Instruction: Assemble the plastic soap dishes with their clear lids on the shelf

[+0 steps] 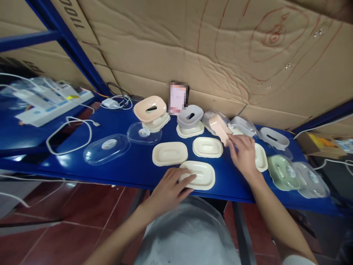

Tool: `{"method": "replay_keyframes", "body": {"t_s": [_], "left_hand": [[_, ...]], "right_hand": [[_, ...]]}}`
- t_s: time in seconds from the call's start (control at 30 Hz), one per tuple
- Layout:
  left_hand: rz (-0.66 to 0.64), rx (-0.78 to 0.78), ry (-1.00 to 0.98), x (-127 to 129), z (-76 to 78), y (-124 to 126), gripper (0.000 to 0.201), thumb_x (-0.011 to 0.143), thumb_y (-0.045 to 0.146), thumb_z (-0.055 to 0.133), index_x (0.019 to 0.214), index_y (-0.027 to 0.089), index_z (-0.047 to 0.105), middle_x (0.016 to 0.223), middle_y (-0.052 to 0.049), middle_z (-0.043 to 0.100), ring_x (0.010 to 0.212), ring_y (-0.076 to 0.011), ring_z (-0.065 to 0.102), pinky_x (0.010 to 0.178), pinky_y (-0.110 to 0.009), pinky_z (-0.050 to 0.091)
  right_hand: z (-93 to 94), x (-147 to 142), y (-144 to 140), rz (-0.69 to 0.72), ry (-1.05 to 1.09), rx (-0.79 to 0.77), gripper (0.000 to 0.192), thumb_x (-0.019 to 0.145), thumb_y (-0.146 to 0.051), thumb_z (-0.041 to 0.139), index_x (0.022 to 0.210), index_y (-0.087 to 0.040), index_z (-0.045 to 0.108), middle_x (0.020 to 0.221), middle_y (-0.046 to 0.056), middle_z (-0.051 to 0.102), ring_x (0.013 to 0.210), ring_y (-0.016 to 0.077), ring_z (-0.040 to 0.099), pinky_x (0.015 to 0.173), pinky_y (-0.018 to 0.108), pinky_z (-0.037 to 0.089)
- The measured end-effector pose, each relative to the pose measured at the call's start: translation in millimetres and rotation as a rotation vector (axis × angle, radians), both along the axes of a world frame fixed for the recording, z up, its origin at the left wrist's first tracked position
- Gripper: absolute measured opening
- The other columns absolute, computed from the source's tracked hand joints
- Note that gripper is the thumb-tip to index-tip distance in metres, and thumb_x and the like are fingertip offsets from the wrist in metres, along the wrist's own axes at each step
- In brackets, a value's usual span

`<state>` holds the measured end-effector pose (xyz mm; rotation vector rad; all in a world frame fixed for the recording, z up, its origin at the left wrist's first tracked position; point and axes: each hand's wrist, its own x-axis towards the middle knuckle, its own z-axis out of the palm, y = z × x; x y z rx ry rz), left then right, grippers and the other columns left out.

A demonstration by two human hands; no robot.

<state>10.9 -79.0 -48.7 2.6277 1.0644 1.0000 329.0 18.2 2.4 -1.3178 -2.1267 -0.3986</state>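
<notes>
Cream dish (206, 176) under left hand (171, 187), near table edge (132, 180).

A big brown cardboard wall (151, 44) stood behind the blue table (140, 162), with wavy red lines (274, 35) drawn on it. A flat screen (178, 96), all blurry, was at the table's back edge. At the table's left end were a white power strip (55, 107), a white charger (110, 103) and a looped white wire (91, 134). A small cardboard box (306, 143) sat past the table's right end. Red floor tiles (91, 206) showed below the table.
</notes>
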Motion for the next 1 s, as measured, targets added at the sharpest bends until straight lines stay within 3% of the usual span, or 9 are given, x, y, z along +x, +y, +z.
{"method": "replay_keyframes", "body": {"t_s": [0.23,0.4,0.5,0.63,0.7,0.77,0.87,0.93,1.0], "left_hand": [[0.096,0.050,-0.035,1,-2.8,0,0.057,0.101,0.029,0.074,0.153,0.025,0.053,0.165,-0.021,0.041,0.154,-0.0385,0.044,0.118,-0.057,0.052],[-0.029,0.021,0.043,-1,0.2,6,0.036,0.105,0.025,0.068,0.139,0.019,0.063,0.151,-0.013,0.063,0.151,-0.0306,0.050,0.124,-0.051,0.051],[-0.050,0.057,0.067,-1,-1.6,7,0.029,0.107,0.026,0.066,0.135,0.018,0.066,0.142,-0.009,0.070,0.148,-0.0297,0.055,0.123,-0.052,0.052],[-0.054,0.022,0.023,-2,-2.9,7,0.030,0.106,0.028,0.068,0.135,0.019,0.066,0.144,-0.009,0.069,0.148,-0.0302,0.055,0.122,-0.053,0.053],[-0.068,-0.014,-0.012,-2,-1.5,7,0.030,0.106,0.028,0.067,0.135,0.020,0.066,0.143,-0.010,0.069,0.148,-0.0298,0.054,0.122,-0.053,0.053],[-0.080,-0.037,-0.039,-2,0.6,7,0.031,0.106,0.026,0.065,0.136,0.020,0.064,0.143,-0.010,0.068,0.149,-0.0300,0.053,0.123,-0.054,0.052],[-0.081,-0.063,-0.076,-2,3.2,6,0.037,0.105,0.021,0.062,0.142,0.021,0.060,0.146,-0.012,0.065,0.149,-0.0295,0.053,0.122,-0.053,0.053],[-0.073,-0.082,-0.105,-3,3.5,5,0.040,0.104,0.020,0.063,0.145,0.022,0.058,0.148,-0.013,0.063,0.149,-0.0291,0.054,0.121,-0.052,0.053],[-0.061,-0.098,-0.129,-3,2.6,4,0.042,0.104,0.021,0.064,0.146,0.023,0.057,0.149,-0.014,0.062,0.148,-0.0290,0.054,0.120,-0.052,0.053]], "right_hand": [[-7.4,-38,-101,0.277,-0.108,-0.152,0.027,0.104,-0.008,0.056,0.121,-0.022,0.072,0.108,0.006,0.077,0.104,0.0218,0.071,0.117,0.051,0.036],[-18.7,-55,-115,0.356,-0.162,-0.288,0.030,0.107,-0.016,0.058,0.134,-0.023,0.068,0.138,0.009,0.074,0.140,0.0266,0.062,0.122,0.052,0.036],[-14.5,-52,-109,0.410,-0.231,-0.354,0.040,0.107,-0.012,0.053,0.143,-0.026,0.064,0.145,0.007,0.071,0.146,0.0247,0.058,0.121,0.052,0.042],[9.4,-46,-75,0.514,-0.204,-0.324,0.038,0.110,-0.021,0.051,0.145,-0.030,0.064,0.146,0.003,0.071,0.138,0.0224,0.064,0.112,0.048,0.053],[21.3,-51,-38,0.484,-0.192,-0.271,0.041,0.111,-0.020,0.047,0.146,-0.033,0.064,0.147,0.002,0.071,0.138,0.0214,0.064,0.110,0.046,0.053],[27.3,-62,9,0.405,-0.173,-0.223,0.044,0.110,-0.018,0.045,0.150,-0.025,0.061,0.154,0.008,0.065,0.146,0.0265,0.058,0.117,0.051,0.046],[24.9,-84,79,0.272,-0.257,-0.235,0.051,0.105,-0.011,0.045,0.156,-0.016,0.055,0.166,0.016,0.051,0.155,0.0314,0.046,0.126,0.059,0.032],[20.0,-95,110,0.250,-0.305,-0.287,0.049,0.104,-0.009,0.046,0.151,-0.012,0.059,0.159,0.019,0.058,0.150,0.0325,0.052,0.126,0.060,0.028],[16.2,-99,119,0.252,-0.318,-0.311,0.042,0.106,-0.013,0.047,0.144,-0.012,0.065,0.147,0.018,0.068,0.140,0.0317,0.059,0.125,0.057,0.028]]}}
